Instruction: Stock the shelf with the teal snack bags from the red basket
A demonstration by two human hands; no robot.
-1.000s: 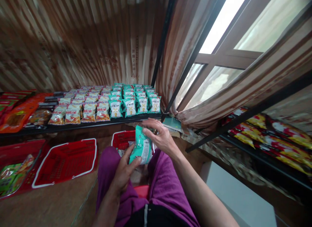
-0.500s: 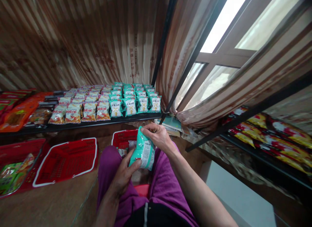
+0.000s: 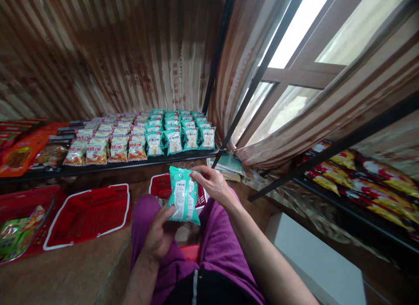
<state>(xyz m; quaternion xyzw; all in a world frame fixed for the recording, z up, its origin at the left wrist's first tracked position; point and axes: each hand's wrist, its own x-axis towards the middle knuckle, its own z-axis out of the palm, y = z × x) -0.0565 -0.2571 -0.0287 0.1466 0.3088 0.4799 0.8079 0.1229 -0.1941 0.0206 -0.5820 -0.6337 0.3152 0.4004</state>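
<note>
Striped curtains (image 3: 137, 56) are hanging behind a black shelf (image 3: 160, 160), and we are sitting before it with one teal packet (image 3: 183, 198) between our hands, over the gap between our purple knees (image 3: 145, 211). Our right hand (image 3: 212, 183) is pinching the packet's upper right corner between thumb and fingers; our left hand (image 3: 159, 233) is holding its lower left edge, thumb over the front, the other fingers mostly hiding behind (how tightly they are pressing, we are not able to tell). We are judging the packet light and soft, probably puffed with air, its glossy film a little slippery and its contents likely crumbly, so we are favouring the flat sealed ends and corners over squeezing the middle. Counting along the shelf, we are finding four matching packets (image 3: 174, 141) in the front row at its right end and four white-and-orange packets (image 3: 98, 150) in the front row beside them; rows behind are overlapping too much for a sure number. We are counting three red baskets: one (image 3: 160, 185) partly hiding beyond our packet, a middle basket (image 3: 94, 213), and a left basket (image 3: 42, 199) holding green packets (image 3: 13, 237). One pale box (image 3: 321, 252) is standing at our right.
</note>
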